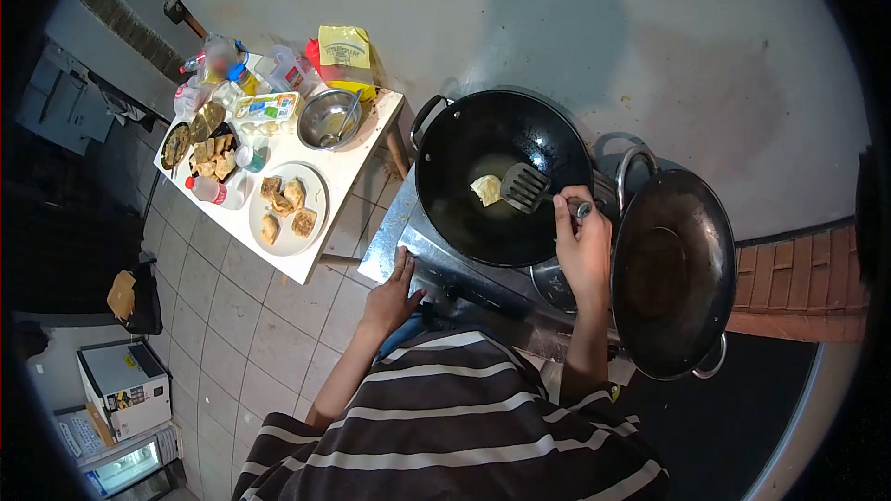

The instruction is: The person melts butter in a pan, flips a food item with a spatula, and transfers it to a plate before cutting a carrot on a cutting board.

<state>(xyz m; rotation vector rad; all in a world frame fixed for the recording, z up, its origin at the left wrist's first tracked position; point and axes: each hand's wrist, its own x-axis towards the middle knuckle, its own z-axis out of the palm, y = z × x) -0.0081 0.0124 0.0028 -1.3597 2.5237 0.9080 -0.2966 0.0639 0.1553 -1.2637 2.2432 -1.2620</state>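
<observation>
My right hand (583, 237) is closed round the handle of a slotted spatula (526, 188), above the right side of a large black wok (455, 213). The spatula's head is down in the wok, just right of a pale piece of food (486, 190) near the middle. My left hand (394, 295) rests on the front left edge of the metal stove (401, 232), its fingers apart and holding nothing.
A second wok (664, 269) stands close on the right. To the left, a white table (288, 264) bears a plate (311, 232) of browned pieces, a metal bowl (329, 119), a red-capped bottle (209, 190) and a yellow bag (346, 57).
</observation>
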